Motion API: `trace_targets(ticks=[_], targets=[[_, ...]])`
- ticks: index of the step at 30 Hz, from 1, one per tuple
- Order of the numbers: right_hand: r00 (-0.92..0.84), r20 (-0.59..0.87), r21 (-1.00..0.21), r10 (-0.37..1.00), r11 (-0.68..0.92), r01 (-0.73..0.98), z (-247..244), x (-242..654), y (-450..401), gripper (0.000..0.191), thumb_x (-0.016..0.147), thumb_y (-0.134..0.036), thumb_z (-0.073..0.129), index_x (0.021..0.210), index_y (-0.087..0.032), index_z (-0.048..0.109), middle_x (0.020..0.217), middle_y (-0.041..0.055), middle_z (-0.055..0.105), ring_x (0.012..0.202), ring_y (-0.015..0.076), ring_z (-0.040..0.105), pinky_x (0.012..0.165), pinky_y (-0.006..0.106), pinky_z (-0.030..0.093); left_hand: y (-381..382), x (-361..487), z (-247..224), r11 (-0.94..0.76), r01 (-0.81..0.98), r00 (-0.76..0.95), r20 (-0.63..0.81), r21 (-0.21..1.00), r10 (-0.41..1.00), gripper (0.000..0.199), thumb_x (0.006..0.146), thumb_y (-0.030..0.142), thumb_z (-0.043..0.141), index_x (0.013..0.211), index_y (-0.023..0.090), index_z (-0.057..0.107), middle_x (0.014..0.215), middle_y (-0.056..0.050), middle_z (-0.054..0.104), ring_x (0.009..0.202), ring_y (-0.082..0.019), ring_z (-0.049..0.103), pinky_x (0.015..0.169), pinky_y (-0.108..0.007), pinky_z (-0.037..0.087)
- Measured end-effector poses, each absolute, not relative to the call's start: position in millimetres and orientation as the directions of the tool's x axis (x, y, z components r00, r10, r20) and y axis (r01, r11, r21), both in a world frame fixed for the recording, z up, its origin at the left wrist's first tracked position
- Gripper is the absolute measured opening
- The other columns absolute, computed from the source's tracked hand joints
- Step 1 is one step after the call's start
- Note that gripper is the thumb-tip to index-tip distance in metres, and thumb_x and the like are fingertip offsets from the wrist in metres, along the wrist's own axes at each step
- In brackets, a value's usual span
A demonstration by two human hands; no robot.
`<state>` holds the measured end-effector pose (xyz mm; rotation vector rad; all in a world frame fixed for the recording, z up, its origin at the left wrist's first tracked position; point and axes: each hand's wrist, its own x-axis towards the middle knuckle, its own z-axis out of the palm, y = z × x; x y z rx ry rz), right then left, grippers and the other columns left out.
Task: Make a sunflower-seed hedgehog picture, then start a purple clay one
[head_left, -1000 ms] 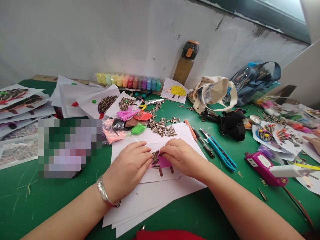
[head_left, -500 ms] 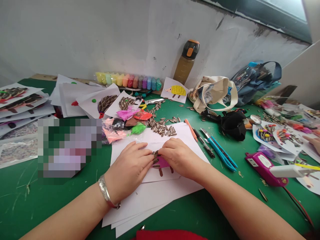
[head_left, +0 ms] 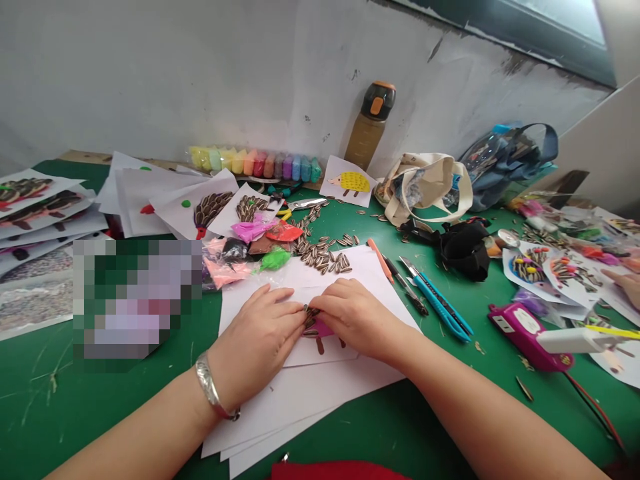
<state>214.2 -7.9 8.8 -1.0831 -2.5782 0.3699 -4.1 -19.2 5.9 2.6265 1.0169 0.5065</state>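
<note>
My left hand, with a silver bracelet at the wrist, lies on a white card, its fingers stretched forward. My right hand is closed in a pinch over the same card, at a striped sunflower seed; its fingertips partly hide the seed. Between the hands shows a magenta clay shape with short brown legs. Several seeds sit on the shape's left part, partly covered by my fingers. Beneath the card are stacked white sheets.
Beyond the hands lie loose sunflower seeds and bagged coloured clay. To the right are a blue utility knife, pens and a magenta device with a cable. Another person's hand shows at the right edge. Finished seed pictures are stacked left.
The view has shifted slightly. My right fingertips have moved a little at the seeds, and my left hand stays on the card.
</note>
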Motion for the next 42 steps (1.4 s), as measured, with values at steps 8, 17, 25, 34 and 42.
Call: trace_targets(ticks=[8, 17, 25, 34, 42], targets=[[-0.629, 0.185, -0.301, 0.755, 0.653, 0.695, 13.1, 221.3, -6.6, 0.024, 0.095, -0.015, 0.051, 0.084, -0.017, 0.071, 0.078, 0.0051, 0.063, 0.078, 0.0181, 0.051, 0.071, 0.031, 0.034, -20.0, -4.2, 4.8, -0.713, 0.597, 0.686, 0.226, 0.369, 0.692, 0.025, 0.098, 0.019, 0.045, 0.096, 0.022, 0.07, 0.092, -0.004, 0.07, 0.111, -0.027, 0.056, 0.103, -0.052, 0.039], [-0.638, 0.168, -0.254, 0.752, 0.658, 0.709, 7.1, 214.1, -8.6, 0.023, 0.095, -0.014, 0.05, 0.086, -0.016, 0.071, 0.079, 0.0055, 0.064, 0.078, 0.0184, 0.052, 0.072, 0.032, 0.035, -18.7, -5.1, 5.5, -0.721, 0.593, 0.697, 0.219, 0.359, 0.683, 0.025, 0.098, 0.018, 0.045, 0.094, 0.021, 0.069, 0.093, -0.005, 0.07, 0.111, -0.028, 0.056, 0.102, -0.053, 0.04], [-0.371, 0.387, -0.391, 0.844, 0.514, 0.764, 2.8, 246.6, 16.4, 0.024, 0.093, -0.015, 0.052, 0.086, -0.022, 0.073, 0.078, 0.0029, 0.066, 0.073, 0.0166, 0.059, 0.097, 0.047, 0.044, -20.5, -6.1, 3.8, -0.71, 0.6, 0.68, 0.232, 0.369, 0.696, 0.026, 0.098, 0.019, 0.044, 0.099, 0.022, 0.07, 0.096, -0.005, 0.072, 0.112, -0.03, 0.057, 0.101, -0.056, 0.039], [-0.398, 0.305, -0.255, 0.865, 0.477, 0.841, -10.0, 254.9, 30.8, 0.023, 0.091, -0.01, 0.051, 0.085, -0.021, 0.07, 0.08, 0.0027, 0.065, 0.077, 0.0172, 0.06, 0.117, 0.062, 0.02, -19.9, -4.4, 7.7, -0.659, 0.604, 0.663, 0.177, 0.448, 0.728, 0.025, 0.098, 0.02, 0.043, 0.095, 0.021, 0.068, 0.099, -0.004, 0.07, 0.115, -0.028, 0.056, 0.105, -0.055, 0.035], [-0.419, 0.315, -0.101, 0.851, 0.469, 0.877, -13.7, 254.2, 27.9, 0.025, 0.09, -0.003, 0.04, 0.085, -0.02, 0.058, 0.077, 0.0034, 0.055, 0.074, 0.0195, 0.052, 0.117, 0.057, 0.023, -19.5, -4.9, 8.1, -0.657, 0.601, 0.657, 0.187, 0.456, 0.73, 0.024, 0.098, 0.02, 0.044, 0.095, 0.022, 0.068, 0.099, -0.004, 0.07, 0.115, -0.027, 0.056, 0.106, -0.052, 0.034]])
